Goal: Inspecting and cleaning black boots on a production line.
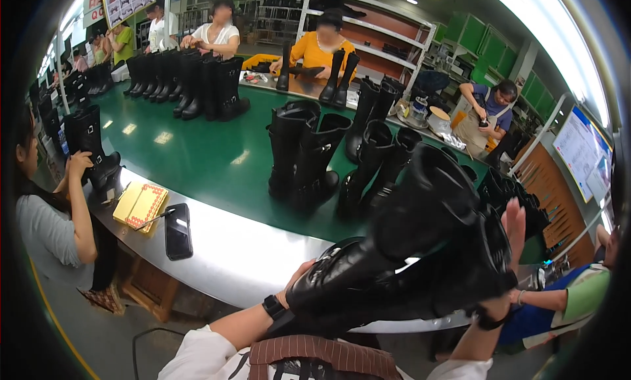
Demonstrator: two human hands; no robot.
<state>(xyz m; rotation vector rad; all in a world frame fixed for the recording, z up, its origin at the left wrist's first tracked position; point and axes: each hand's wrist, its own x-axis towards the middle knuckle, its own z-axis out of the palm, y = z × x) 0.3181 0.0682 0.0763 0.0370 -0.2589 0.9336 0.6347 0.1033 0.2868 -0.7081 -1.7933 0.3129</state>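
Note:
A pair of tall black boots lies across in front of me, shafts pointing up and to the right. My left hand (pixel 298 279) grips the foot end of the upper boot (pixel 355 265), its fingers mostly hidden behind the leather. The lower boot (pixel 427 288) lies beneath it, with its shaft top at the right. Beyond that shaft, my right hand (pixel 514 230) shows straight fingers pointing up, while its palm is largely covered by the boot. Just past the pair, more black buckled boots (pixel 302 153) stand upright on the green surface.
The green table (pixel 217 163) has a metal edge (pixel 230 248) on my side. A phone (pixel 178 231) and a yellow box (pixel 140 208) lie at left. A co-worker (pixel 56 215) handles a boot there; another person (pixel 565 298) is close at right. Boot rows (pixel 190 84) stand farther back.

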